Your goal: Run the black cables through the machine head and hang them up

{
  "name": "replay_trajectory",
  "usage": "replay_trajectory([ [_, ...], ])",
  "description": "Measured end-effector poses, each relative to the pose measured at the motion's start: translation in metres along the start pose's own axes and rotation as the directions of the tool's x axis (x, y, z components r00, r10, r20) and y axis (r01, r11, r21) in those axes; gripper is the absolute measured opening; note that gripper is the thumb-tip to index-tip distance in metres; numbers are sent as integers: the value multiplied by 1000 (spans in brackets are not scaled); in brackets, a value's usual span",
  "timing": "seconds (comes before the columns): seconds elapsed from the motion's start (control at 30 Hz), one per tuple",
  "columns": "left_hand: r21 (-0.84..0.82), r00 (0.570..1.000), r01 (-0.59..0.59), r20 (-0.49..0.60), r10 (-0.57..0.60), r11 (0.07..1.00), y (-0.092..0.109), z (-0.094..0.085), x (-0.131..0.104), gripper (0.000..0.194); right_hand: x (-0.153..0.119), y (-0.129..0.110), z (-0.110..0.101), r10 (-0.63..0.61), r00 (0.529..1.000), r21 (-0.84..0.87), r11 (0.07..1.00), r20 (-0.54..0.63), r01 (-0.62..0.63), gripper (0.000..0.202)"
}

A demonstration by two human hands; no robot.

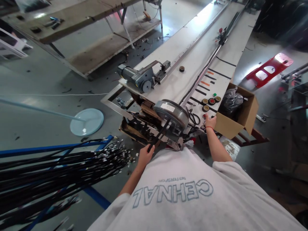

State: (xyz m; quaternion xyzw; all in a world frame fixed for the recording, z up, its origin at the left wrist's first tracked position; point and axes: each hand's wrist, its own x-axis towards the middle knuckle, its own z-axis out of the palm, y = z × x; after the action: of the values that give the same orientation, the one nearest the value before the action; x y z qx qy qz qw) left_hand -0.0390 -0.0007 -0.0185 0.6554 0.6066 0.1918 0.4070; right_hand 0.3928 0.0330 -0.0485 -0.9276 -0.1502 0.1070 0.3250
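My left hand point(145, 154) is closed around the end of a black taped cable bundle point(158, 136). From there the bundle runs up to a round dark machine head point(171, 115) at the near end of the long white bench. My right hand point(210, 122) is at the bench's near right corner, thumb and fingers apart, beside a small red button point(204, 116). Nothing shows in it, though some fingers are partly hidden. Black-handled scissors point(194, 118) lie between the machine head and this hand. Several tape rolls point(211, 101) sit just beyond it.
An open cardboard box point(228, 123) with a dark plastic bag stands right of the bench. A grey motor point(134, 77) is mounted at its left edge. Black cables point(60, 173) hang over a blue rack at lower left. A red plastic stool point(269, 70) is at right.
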Motion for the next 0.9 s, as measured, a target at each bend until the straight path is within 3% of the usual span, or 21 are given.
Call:
replay_trajectory([
  [0.53, 41, 991, -115, -69, 118, 992, 50, 33, 61, 33, 4, 1, 1, -29, 999, 27, 999, -13, 30, 68],
  [0.77, 66, 989, -148, -13, 149, 987, 47, 43, 66, 33, 4, 2, 4, -55, 998, 10, 998, -37, 56, 69],
  [0.9, 176, 996, -90, 28, 86, 980, 39, 40, 64, 32, 3, -1, 3, -42, 999, -4, 999, -31, 42, 75],
])
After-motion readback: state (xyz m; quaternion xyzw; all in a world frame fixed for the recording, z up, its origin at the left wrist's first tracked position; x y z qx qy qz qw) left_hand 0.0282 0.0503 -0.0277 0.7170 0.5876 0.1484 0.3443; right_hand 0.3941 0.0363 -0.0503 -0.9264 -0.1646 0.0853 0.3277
